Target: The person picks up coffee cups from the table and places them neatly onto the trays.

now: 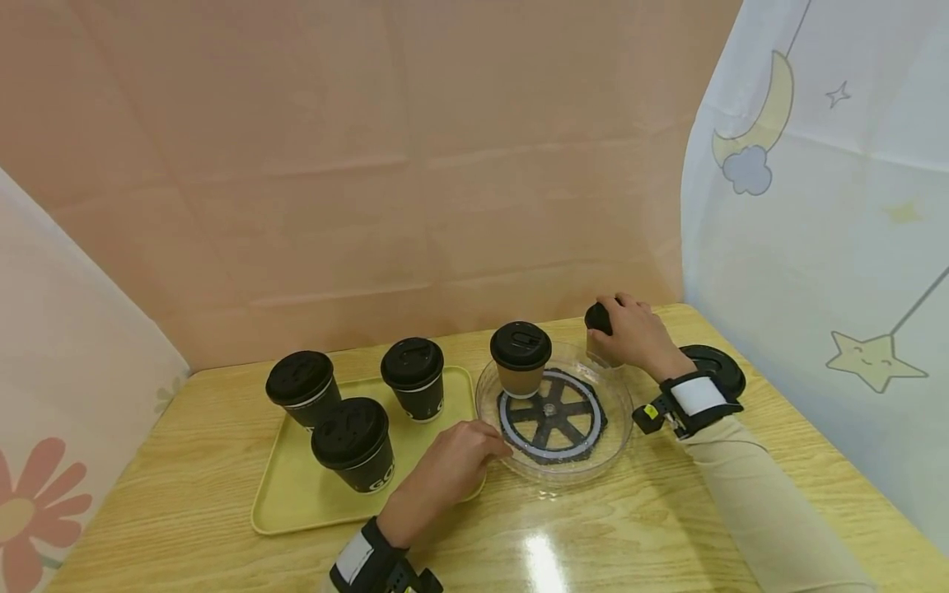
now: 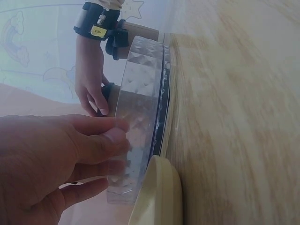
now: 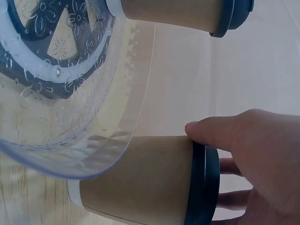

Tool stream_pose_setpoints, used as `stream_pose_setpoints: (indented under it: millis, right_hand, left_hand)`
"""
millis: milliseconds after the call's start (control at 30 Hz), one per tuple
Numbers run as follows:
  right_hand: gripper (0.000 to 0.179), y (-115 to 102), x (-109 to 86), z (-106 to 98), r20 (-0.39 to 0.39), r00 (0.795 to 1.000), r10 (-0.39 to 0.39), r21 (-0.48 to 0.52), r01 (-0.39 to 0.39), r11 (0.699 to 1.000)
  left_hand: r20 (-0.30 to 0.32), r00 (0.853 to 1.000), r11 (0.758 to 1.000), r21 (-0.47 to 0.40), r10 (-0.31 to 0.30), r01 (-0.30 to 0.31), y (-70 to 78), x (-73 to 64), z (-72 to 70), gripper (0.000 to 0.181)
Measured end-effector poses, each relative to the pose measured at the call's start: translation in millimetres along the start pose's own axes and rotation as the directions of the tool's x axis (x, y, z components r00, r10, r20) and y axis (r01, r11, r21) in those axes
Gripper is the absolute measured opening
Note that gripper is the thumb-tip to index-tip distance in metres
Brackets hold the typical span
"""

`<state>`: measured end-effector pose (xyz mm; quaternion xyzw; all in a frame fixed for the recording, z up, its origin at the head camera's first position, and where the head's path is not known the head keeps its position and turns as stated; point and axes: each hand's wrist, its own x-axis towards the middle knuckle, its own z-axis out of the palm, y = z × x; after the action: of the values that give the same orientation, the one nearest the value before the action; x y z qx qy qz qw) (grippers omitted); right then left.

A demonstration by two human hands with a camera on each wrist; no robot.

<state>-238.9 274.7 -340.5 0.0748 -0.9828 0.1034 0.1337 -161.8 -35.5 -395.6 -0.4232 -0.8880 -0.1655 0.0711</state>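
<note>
My left hand [image 1: 463, 457] is at the near left rim of a round clear turntable [image 1: 630, 420]; in the left wrist view thumb and fingers pinch its wall. A brown paper cup with a black lid [image 1: 521, 358] stands upright in the turntable at its back left. Behind the turntable's right side, my right hand [image 1: 633, 333] grips another brown cup [image 3: 136, 178] by its black lid [image 3: 204, 183], thumb at the lid's edge. The held cup appears outside the turntable wall, upright. A further black-lidded cup [image 1: 713, 369] is partly hidden by my right wrist.
Left of the turntable lies a yellow tray [image 1: 289, 511], its right edge close to the turntable. Several black cups with black lids [image 1: 356, 449] stand on or at it. An orange-brown cloth [image 1: 371, 206] hangs behind the wooden table, and a white patterned cloth [image 1: 830, 231] at the right.
</note>
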Motion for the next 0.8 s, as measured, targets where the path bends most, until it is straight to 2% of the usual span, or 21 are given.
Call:
stream_pose_setpoints:
  millis: [100,267,367,800]
  right_hand:
    - [0.058,1,0.1,2,-0.019,1.000,-0.005,0.002,0.005,1.000]
    - [0.059,1,0.2,-3,0.003,1.000,0.012,-0.003,-0.012,1.000]
    - [0.058,-1,-1.3,-9,-0.020,1.000,-0.009,-0.010,0.009,1.000]
    - [0.058,-25,-17.8,-58,-0.145,0.981,-0.132,-0.070,0.123,0.990]
  left_hand:
    - [-0.001,1.000,1.000,-0.001,0.001,-0.001,-0.4,0.0,1.0,0.029]
    - [-0.011,1.000,1.000,-0.006,0.000,0.000,-1.1,0.3,2.0,0.029]
    - [-0.017,1.000,1.000,-0.005,0.001,-0.001,-0.8,0.3,2.2,0.028]
    - [-0.016,1.000,1.000,-0.009,-0.008,0.007,0.1,-0.2,1.6,0.031]
